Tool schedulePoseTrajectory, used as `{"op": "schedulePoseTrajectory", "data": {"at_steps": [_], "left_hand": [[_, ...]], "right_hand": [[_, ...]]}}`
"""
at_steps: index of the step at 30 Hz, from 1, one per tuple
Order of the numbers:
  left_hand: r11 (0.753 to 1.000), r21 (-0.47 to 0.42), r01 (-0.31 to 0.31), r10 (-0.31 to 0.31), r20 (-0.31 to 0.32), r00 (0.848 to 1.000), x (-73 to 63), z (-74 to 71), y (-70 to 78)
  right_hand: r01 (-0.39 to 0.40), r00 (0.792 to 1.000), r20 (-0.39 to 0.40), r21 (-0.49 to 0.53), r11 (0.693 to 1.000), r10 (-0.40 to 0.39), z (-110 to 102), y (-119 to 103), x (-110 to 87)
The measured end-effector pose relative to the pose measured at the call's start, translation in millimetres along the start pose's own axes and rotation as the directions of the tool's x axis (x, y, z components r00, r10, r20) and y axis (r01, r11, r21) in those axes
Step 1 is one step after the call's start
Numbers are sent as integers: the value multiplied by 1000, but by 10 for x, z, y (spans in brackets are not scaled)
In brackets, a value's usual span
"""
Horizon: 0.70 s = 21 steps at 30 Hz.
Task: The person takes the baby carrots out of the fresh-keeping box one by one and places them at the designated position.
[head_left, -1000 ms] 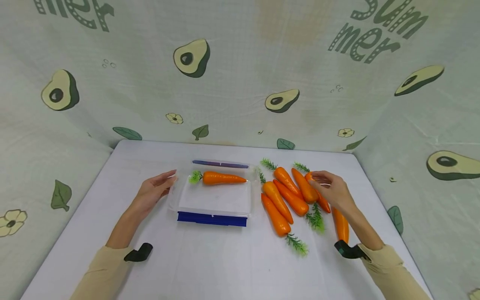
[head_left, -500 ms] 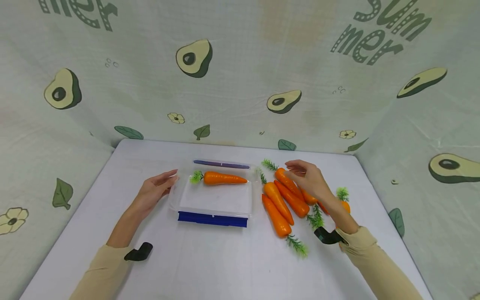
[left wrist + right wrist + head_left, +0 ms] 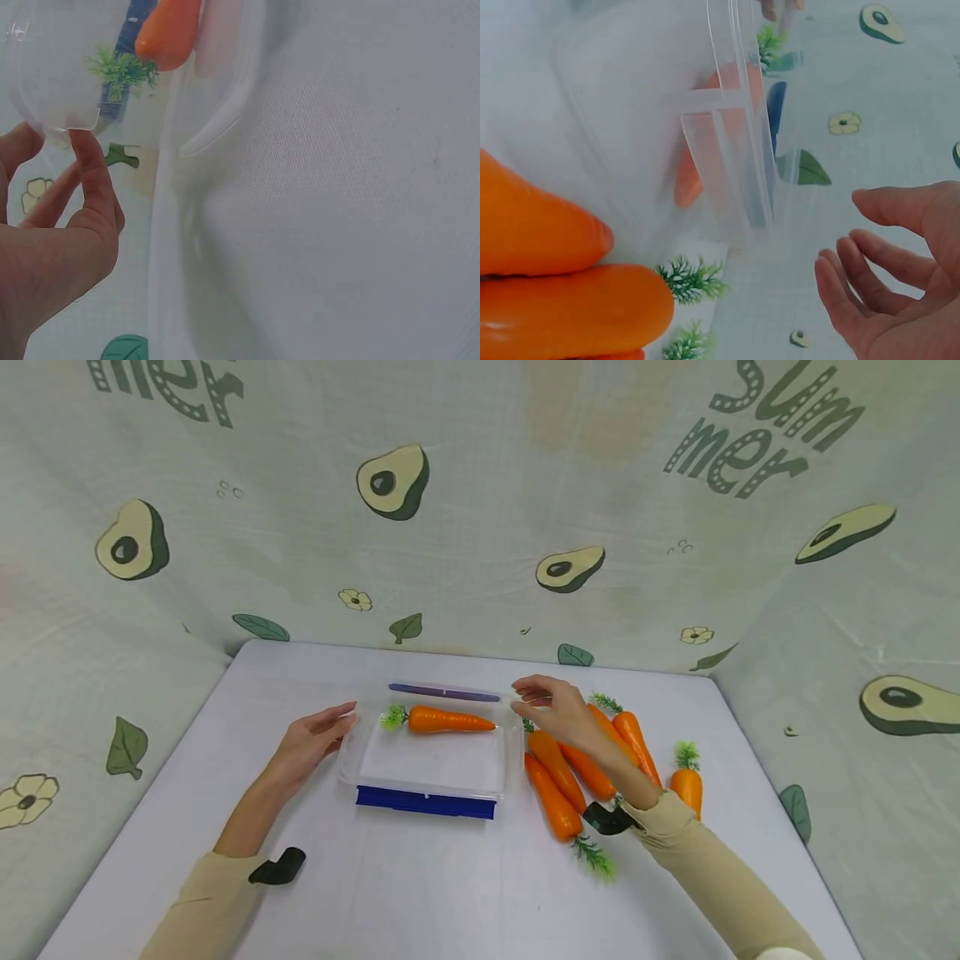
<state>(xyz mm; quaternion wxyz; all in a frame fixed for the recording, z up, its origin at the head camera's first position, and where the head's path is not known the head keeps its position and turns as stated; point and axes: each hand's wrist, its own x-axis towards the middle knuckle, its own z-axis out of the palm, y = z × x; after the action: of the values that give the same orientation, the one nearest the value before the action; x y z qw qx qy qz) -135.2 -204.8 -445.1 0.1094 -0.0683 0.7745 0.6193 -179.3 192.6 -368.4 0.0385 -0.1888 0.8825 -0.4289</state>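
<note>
A clear plastic box (image 3: 431, 768) with dark blue clips stands on the white table. One orange toy carrot (image 3: 450, 720) with a green top lies in it toward the back. My left hand (image 3: 309, 743) touches the left end of the box; the left wrist view has its thumb and a fingertip (image 3: 84, 139) at the rim. My right hand (image 3: 558, 714) hovers by the back right corner, fingers loosely bent and apart with nothing between them. In the right wrist view, a gap separates that hand (image 3: 892, 262) from the box wall (image 3: 742, 165).
Several more carrots (image 3: 553, 797) lie right of the box, partly hidden under my right forearm. Another carrot (image 3: 687, 787) rests farther right, also partly covered by the sleeve. A cloth with avocado prints (image 3: 480, 527) hangs behind and beside the table (image 3: 442, 893).
My right hand has moved left from above the carrots to the box's back right corner, uncovering carrots on the right. The left hand stays at the box's left end.
</note>
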Motion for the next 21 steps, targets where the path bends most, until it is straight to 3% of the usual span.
{"op": "schedulePoseTrajectory", "data": {"at_steps": [13,21], "left_hand": [[1000,-5,1,-1,-1,1000,-18,-16,-3],[1000,-10,6,-6,1,1000,-6,-17,-12]], "right_hand": [[151,983,108,-21,988,-147,455,-78,249],[159,973,173,-17,987,-154,674,-71,320]]}}
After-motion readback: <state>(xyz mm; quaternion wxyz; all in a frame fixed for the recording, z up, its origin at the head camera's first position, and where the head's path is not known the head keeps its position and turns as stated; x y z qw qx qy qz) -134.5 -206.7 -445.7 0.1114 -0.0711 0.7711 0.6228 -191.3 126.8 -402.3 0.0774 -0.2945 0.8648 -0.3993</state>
